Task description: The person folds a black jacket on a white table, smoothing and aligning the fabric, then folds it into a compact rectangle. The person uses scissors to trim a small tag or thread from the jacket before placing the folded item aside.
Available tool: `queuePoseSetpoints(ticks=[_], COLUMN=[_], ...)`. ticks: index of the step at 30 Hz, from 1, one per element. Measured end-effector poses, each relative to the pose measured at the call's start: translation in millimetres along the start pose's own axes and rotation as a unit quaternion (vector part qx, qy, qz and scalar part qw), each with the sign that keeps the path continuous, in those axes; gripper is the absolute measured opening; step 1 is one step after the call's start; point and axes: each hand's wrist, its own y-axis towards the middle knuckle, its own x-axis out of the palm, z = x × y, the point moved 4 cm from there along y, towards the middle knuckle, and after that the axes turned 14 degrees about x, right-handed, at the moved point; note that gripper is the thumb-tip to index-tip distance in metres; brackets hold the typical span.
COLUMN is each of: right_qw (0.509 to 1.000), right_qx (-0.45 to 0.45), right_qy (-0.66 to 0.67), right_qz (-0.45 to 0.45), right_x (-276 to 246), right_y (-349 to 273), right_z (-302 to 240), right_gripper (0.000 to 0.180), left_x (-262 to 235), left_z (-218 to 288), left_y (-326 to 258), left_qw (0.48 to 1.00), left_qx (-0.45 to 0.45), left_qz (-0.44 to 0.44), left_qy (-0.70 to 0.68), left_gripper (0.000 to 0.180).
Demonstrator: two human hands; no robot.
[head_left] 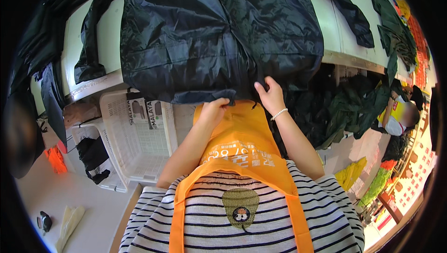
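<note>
White worktables [111, 29] run across the upper part of the view, their flat tops smooth and pale, their front edges bending with the lens. Spread over the nearest one lies a dark navy jacket [219, 34] of thin, shiny, crinkled fabric, its hem hanging just over the table's front edge toward the person.

Both hands grip that hem. The left hand [215, 109] is clenched on the lower edge with the fingers curled under the cloth. The right hand [269, 94], with a single white bead bracelet [279, 114] at the wrist, pinches a fold of the same hem just beside it. The two hands sit close together, not touching.

Below them hangs an orange apron [242, 146] of smooth matte cloth, with two straps over a black-and-white striped shirt [209, 215].

On the person's left, two white plastic crates [139, 146] with ribbed lattice walls stand against each other below the table edge; the farther one holds a small bundle of dark cloth [93, 157]. A second dark garment [347, 13] trails across the far right table, and a heap of dark green fabric [354, 108] slumps below that table's edge, filling the space on the right. Another person [400, 115] sits beyond the heap.

Open room lies mainly at lower left, where a pale surface [70, 192] carries one cream glove-like piece [70, 222] and one small black object [44, 221].
</note>
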Motion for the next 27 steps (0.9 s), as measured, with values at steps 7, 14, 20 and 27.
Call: queuePoseSetpoints(ticks=[7, 14, 20, 27], right_qw=[0.992, 0.971, 0.961, 0.956], right_qx=[0.119, -0.221, -0.251, -0.249], right_qy=[0.046, -0.050, -0.074, -0.149], right_qz=[-0.026, 0.075, 0.085, 0.046], right_x=[-8, -2, 2, 9], right_y=[-59, -108, -113, -117], right_z=[33, -51, -50, -52], right_gripper=[0.026, 0.031, 0.027, 0.029], left_x=[15, 36, 39, 50], left_z=[8, 13, 12, 18], left_y=[-32, -61, -66, -73], left_qw=[0.997, 0.965, 0.989, 0.990], left_qx=[0.032, 0.094, 0.074, 0.040], left_qz=[0.033, -0.020, -0.032, -0.066], left_qy=[0.060, 0.244, 0.122, 0.117], left_gripper=[0.015, 0.017, 0.015, 0.017])
